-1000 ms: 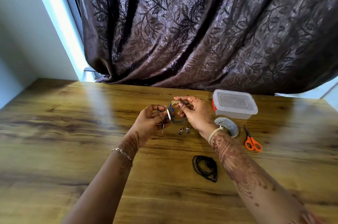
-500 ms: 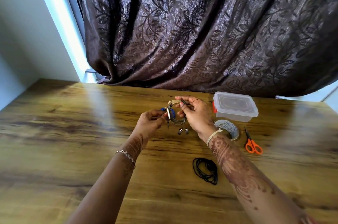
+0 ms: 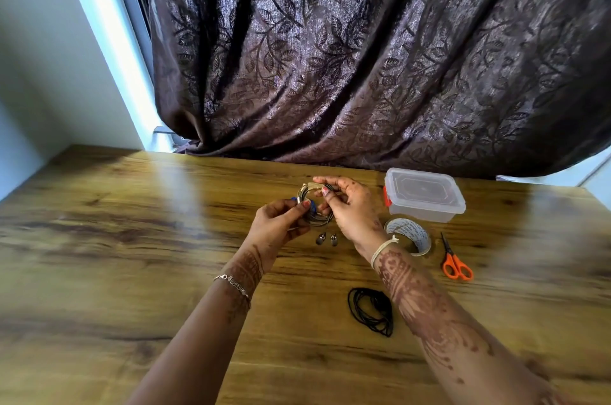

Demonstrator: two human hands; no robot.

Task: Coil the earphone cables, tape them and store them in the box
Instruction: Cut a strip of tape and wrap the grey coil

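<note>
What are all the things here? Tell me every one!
table: one, brown wood, under everything
curtain: one, dark brown, behind the table
grey coil: one, silver-grey, held above the table
earbuds: two, silver, dangling below the grey coil
black coil: one, black, on the table, nearest the person
box: one, clear with red latch, far right on the table
tape: one roll, clear, before the box
scissors: one pair, orange handles, right of the tape
left hand: one, pinches the grey coil
right hand: one, pinches the grey coil
</note>
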